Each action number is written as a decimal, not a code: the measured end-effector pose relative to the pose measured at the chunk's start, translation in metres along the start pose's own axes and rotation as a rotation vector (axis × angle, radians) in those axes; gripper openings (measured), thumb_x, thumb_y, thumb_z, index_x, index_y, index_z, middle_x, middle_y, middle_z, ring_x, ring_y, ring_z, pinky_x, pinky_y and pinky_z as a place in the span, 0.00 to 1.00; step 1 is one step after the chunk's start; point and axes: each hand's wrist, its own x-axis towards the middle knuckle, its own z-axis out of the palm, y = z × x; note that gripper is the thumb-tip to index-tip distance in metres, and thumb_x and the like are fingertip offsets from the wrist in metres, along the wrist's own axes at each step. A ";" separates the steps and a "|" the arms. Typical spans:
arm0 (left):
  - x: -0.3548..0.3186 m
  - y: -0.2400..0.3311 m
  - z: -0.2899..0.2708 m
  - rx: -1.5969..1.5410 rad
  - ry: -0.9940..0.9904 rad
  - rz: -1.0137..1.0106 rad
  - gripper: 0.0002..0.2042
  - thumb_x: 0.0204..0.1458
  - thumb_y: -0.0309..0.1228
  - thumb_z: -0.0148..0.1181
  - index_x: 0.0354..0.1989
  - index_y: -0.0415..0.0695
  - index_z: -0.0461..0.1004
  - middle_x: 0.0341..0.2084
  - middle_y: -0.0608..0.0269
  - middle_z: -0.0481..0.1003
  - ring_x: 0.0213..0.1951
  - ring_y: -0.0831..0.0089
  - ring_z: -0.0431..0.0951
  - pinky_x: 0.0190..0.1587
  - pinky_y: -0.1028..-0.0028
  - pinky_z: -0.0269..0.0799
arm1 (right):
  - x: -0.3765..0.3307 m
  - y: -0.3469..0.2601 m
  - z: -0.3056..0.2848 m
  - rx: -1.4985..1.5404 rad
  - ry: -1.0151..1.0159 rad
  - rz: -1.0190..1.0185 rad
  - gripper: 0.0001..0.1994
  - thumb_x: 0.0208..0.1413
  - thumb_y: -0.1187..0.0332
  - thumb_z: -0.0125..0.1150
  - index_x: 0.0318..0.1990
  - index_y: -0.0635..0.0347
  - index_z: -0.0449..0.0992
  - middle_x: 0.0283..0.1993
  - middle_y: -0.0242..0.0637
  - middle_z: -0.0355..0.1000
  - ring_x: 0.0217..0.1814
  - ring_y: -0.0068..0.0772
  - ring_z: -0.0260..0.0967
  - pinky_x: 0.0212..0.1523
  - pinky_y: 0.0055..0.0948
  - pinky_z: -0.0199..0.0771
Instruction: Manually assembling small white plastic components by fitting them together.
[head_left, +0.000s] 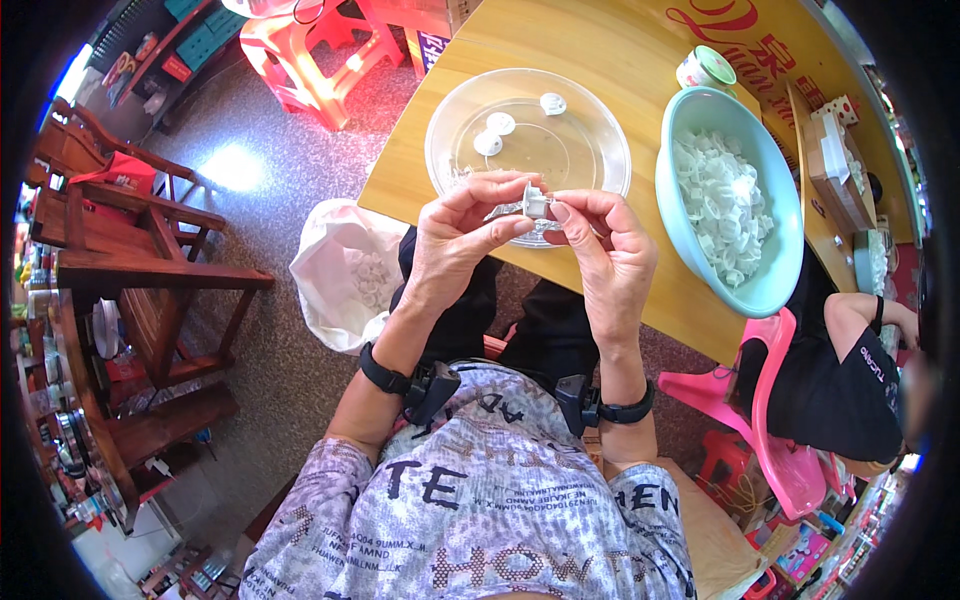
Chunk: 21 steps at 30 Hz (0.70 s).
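Note:
Over the near edge of a clear round plastic tray (607, 120), my two hands meet at a small white plastic part (535, 203) with a round flange. My left hand (462, 222) pinches its flange between thumb and fingers. On the part's other side, the thumb and forefinger of my right hand (603, 245) are closed at its end; whether a tiny separate piece is between them is too small to tell. Two white round caps (500, 123) lie together in the tray, and another cap (552, 103) is farther back. Small shiny metal pieces (535, 238) show beneath my hands, partly hidden.
A light-teal basin (668, 215) full of white plastic parts stands at the right of the wooden table (420, 130), with a green-lidded tub (713, 66) behind. A white bag (325, 225) is on the floor at left. Another person (820, 390) sits at right by a pink chair (770, 400).

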 end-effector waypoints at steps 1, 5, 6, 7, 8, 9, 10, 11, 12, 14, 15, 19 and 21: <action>0.000 -0.003 -0.002 0.016 -0.026 0.062 0.15 0.47 0.16 0.62 0.45 0.36 0.73 0.50 0.51 0.71 0.53 0.66 0.72 0.56 0.69 0.70 | 0.000 0.001 0.000 -0.017 -0.009 -0.008 0.04 0.56 0.77 0.59 0.38 0.67 0.75 0.37 0.33 0.75 0.36 0.20 0.73 0.37 0.21 0.78; 0.002 -0.005 -0.001 0.078 -0.081 0.160 0.13 0.47 0.15 0.61 0.42 0.36 0.76 0.49 0.53 0.72 0.51 0.68 0.73 0.53 0.73 0.72 | 0.000 0.005 -0.003 -0.077 -0.022 -0.072 0.04 0.55 0.79 0.58 0.38 0.67 0.75 0.36 0.33 0.75 0.37 0.20 0.73 0.37 0.20 0.77; 0.002 -0.006 0.000 0.079 -0.083 0.159 0.13 0.47 0.15 0.61 0.42 0.36 0.76 0.49 0.53 0.72 0.51 0.68 0.73 0.53 0.73 0.72 | 0.000 0.005 -0.005 -0.076 -0.021 -0.072 0.04 0.55 0.79 0.58 0.38 0.67 0.75 0.36 0.33 0.75 0.37 0.20 0.73 0.37 0.20 0.77; 0.002 -0.008 0.000 0.100 -0.090 0.164 0.13 0.47 0.15 0.62 0.42 0.37 0.76 0.49 0.53 0.72 0.52 0.68 0.72 0.53 0.73 0.72 | 0.001 0.006 -0.007 -0.094 -0.030 -0.087 0.04 0.55 0.80 0.58 0.37 0.67 0.75 0.36 0.33 0.75 0.36 0.20 0.73 0.36 0.20 0.77; 0.003 -0.009 0.000 0.122 -0.099 0.170 0.13 0.46 0.15 0.62 0.42 0.37 0.77 0.49 0.54 0.72 0.52 0.69 0.72 0.54 0.73 0.72 | 0.001 0.007 -0.009 -0.111 -0.039 -0.103 0.04 0.55 0.80 0.58 0.37 0.66 0.75 0.36 0.33 0.75 0.35 0.19 0.73 0.36 0.20 0.76; 0.004 -0.009 0.000 0.123 -0.103 0.169 0.13 0.46 0.15 0.62 0.42 0.37 0.77 0.49 0.54 0.72 0.52 0.69 0.72 0.54 0.73 0.72 | 0.002 0.008 -0.011 -0.110 -0.034 -0.104 0.04 0.55 0.80 0.58 0.37 0.66 0.75 0.36 0.33 0.75 0.35 0.19 0.73 0.36 0.20 0.76; 0.005 -0.010 0.000 0.152 -0.109 0.159 0.14 0.47 0.15 0.62 0.44 0.38 0.76 0.49 0.54 0.72 0.51 0.69 0.72 0.54 0.73 0.72 | 0.003 0.009 -0.012 -0.164 -0.029 -0.109 0.04 0.55 0.80 0.58 0.37 0.66 0.75 0.36 0.33 0.75 0.35 0.19 0.72 0.35 0.20 0.75; 0.007 -0.011 0.001 0.180 -0.116 0.148 0.15 0.47 0.15 0.61 0.46 0.39 0.76 0.49 0.54 0.72 0.51 0.69 0.72 0.54 0.74 0.72 | 0.004 0.010 -0.014 -0.218 -0.023 -0.113 0.04 0.55 0.80 0.58 0.37 0.66 0.75 0.35 0.33 0.75 0.34 0.18 0.72 0.34 0.20 0.75; 0.009 -0.009 0.002 0.181 -0.121 0.145 0.15 0.47 0.15 0.61 0.46 0.39 0.76 0.49 0.54 0.72 0.51 0.69 0.72 0.54 0.74 0.72 | 0.004 0.011 -0.016 -0.217 -0.017 -0.112 0.04 0.55 0.80 0.58 0.37 0.66 0.75 0.35 0.33 0.75 0.34 0.18 0.72 0.34 0.20 0.75; 0.015 -0.002 0.006 0.200 -0.116 -0.014 0.17 0.49 0.19 0.61 0.50 0.40 0.74 0.48 0.55 0.72 0.51 0.71 0.72 0.53 0.74 0.72 | 0.006 0.014 -0.021 -0.233 -0.022 -0.021 0.03 0.55 0.78 0.59 0.37 0.65 0.75 0.33 0.32 0.75 0.32 0.17 0.71 0.33 0.19 0.73; 0.020 0.001 0.005 0.201 -0.119 -0.018 0.17 0.49 0.19 0.61 0.50 0.40 0.74 0.48 0.55 0.72 0.51 0.71 0.72 0.53 0.74 0.72 | 0.007 0.011 -0.024 -0.232 -0.017 -0.019 0.03 0.55 0.78 0.59 0.37 0.65 0.75 0.33 0.32 0.75 0.32 0.17 0.71 0.33 0.19 0.73; 0.056 0.010 -0.017 0.575 0.018 -0.109 0.19 0.49 0.28 0.64 0.50 0.41 0.73 0.47 0.58 0.74 0.49 0.71 0.74 0.46 0.73 0.73 | 0.023 -0.020 -0.046 -0.365 0.250 -0.107 0.04 0.55 0.73 0.61 0.37 0.62 0.77 0.30 0.29 0.75 0.29 0.15 0.68 0.31 0.18 0.70; 0.075 0.009 -0.025 1.032 0.002 0.150 0.17 0.47 0.29 0.64 0.47 0.40 0.75 0.46 0.56 0.75 0.47 0.65 0.75 0.46 0.70 0.72 | 0.033 -0.033 -0.071 -0.570 0.375 -0.174 0.05 0.55 0.72 0.62 0.37 0.62 0.78 0.30 0.30 0.76 0.30 0.17 0.70 0.33 0.21 0.71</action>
